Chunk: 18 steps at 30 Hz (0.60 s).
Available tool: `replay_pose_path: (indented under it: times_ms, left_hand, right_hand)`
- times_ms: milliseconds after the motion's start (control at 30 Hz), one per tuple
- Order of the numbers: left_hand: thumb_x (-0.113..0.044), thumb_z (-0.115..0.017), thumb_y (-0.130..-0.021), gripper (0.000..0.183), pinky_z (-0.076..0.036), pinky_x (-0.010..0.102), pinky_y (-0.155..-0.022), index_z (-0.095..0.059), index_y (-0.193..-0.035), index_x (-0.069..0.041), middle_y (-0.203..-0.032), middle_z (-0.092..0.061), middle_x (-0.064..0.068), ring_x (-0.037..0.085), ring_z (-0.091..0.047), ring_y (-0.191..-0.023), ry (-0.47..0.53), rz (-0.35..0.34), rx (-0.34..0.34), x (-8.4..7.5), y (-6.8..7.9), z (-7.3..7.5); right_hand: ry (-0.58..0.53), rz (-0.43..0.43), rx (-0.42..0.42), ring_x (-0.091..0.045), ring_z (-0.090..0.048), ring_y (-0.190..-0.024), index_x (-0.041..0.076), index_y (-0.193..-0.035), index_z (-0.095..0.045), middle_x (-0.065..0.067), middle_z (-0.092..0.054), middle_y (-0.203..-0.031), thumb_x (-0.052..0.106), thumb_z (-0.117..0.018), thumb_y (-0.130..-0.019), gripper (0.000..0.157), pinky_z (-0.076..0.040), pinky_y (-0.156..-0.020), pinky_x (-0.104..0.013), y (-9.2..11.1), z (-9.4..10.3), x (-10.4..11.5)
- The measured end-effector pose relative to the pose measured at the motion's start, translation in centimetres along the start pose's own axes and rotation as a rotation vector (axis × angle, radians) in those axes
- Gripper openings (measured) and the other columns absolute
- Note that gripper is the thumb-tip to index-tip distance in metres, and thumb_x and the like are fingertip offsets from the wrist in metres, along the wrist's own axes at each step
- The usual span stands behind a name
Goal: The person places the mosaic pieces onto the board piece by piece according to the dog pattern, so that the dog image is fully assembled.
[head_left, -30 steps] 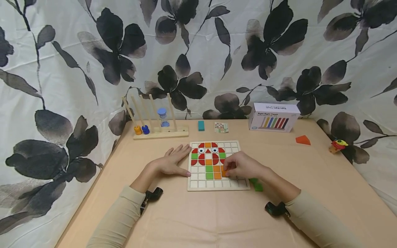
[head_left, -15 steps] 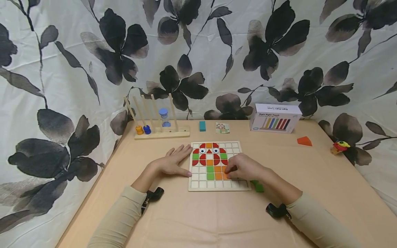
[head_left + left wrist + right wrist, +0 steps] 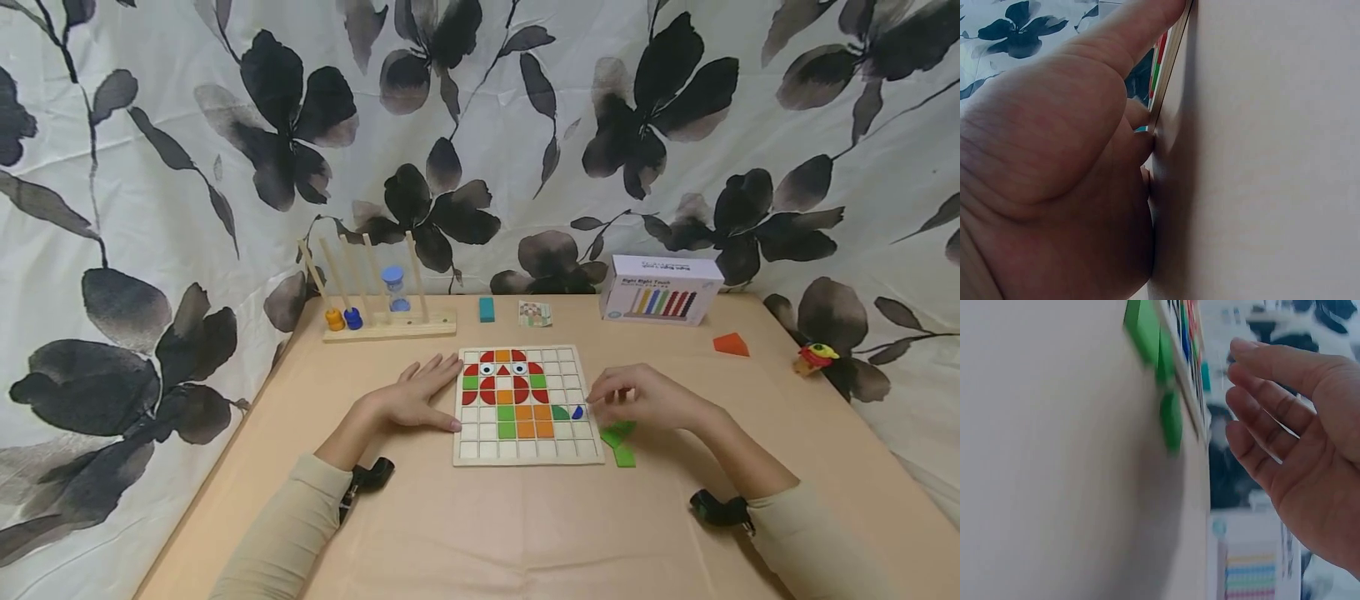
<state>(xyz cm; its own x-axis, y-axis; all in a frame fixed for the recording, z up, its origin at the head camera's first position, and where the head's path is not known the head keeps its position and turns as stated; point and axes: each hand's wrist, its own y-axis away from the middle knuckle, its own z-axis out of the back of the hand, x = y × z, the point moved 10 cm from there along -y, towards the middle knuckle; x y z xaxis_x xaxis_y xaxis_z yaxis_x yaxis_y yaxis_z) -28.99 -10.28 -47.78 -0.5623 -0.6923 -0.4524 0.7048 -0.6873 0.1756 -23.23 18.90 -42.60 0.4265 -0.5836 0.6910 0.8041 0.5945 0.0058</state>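
Observation:
A white grid board point(image 3: 480, 454) lies on the table, with red, green and orange tiles forming a pattern with two eyes. Below that pattern sit green square tiles point(image 3: 506, 421) and orange square tiles point(image 3: 533, 421). Farther right on the grid are a green rounded piece point(image 3: 560, 412) and a small blue piece point(image 3: 577, 412). My left hand point(image 3: 412, 396) rests on the table with fingers spread, thumb and fingertips at the board's left edge. Raised over the right edge, my right hand point(image 3: 648, 398) has loosely bent fingers; the right wrist view point(image 3: 1297, 419) shows nothing between them.
Loose green tiles point(image 3: 622, 454) lie by the board's right edge. Behind the board stand a peg rack point(image 3: 390, 325), a blue sand timer point(image 3: 393, 287), a teal block point(image 3: 487, 310), a picture card point(image 3: 535, 313) and a box point(image 3: 660, 287). An orange-red piece point(image 3: 731, 344) and a small toy point(image 3: 815, 358) lie right.
My right hand has left the orange tiles and moved right, off the grid, uncovering the green rounded piece and the blue piece. The left hand has stayed in place.

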Motion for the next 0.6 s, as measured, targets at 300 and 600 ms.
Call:
replay_pose_path:
  times_ms: [300, 600]
  left_hand:
    - [-0.072, -0.064, -0.074, 0.113, 0.005, 0.055, -0.114, -0.007, -0.156, -0.018, -0.162, 0.001, 0.001, 0.027, 0.007, -0.148, 0.013, 0.011, 0.000, 0.1, -0.1, 0.0]
    - [-0.070, -0.064, -0.075, 0.112, 0.005, 0.054, -0.114, -0.007, -0.156, -0.018, -0.162, 0.001, 0.001, 0.027, 0.006, -0.147, 0.006, 0.007, 0.009, -0.2, -0.2, 0.0]
  right_hand:
    - [-0.099, 0.008, 0.088, -0.023, -0.060, -0.097, 0.016, -0.106, -0.074, -0.001, -0.068, -0.108, 0.008, -0.076, -0.081, 0.026, -0.051, -0.087, -0.035, 2.3, 0.2, -4.0]
    - [-0.025, -0.056, 0.102, -0.022, -0.057, -0.087, 0.022, -0.097, -0.074, 0.002, -0.065, -0.096, 0.013, -0.077, -0.081, 0.018, -0.050, -0.076, -0.027, 2.4, 0.0, -4.4]
